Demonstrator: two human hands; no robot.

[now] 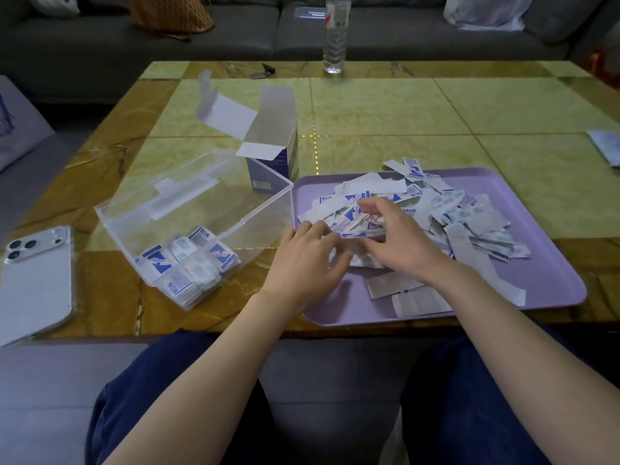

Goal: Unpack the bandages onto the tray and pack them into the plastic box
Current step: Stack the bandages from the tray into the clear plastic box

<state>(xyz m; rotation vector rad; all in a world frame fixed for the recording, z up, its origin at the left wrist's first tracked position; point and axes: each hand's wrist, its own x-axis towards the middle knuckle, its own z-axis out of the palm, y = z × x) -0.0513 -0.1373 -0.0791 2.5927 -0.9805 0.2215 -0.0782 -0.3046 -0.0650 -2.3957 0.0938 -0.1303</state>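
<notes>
A lilac tray (523, 297) lies on the table at the right, strewn with several loose white-and-blue bandages (469, 216). Left of it stands a clear plastic box (265, 193), lid open, with several bandages (188, 263) stacked in its near corner. My left hand (302, 260) and my right hand (399, 239) are together over the tray's left part, fingers curled round a small bundle of bandages (355, 226) held between them. Behind the box stands the opened blue-and-white cardboard bandage carton (271, 146).
A phone (37, 280) lies at the table's left front edge. A clear water bottle (335, 35) stands at the far edge, keys (263, 72) nearby. A white packet (607, 146) lies at the right edge. A grey sofa runs behind the table.
</notes>
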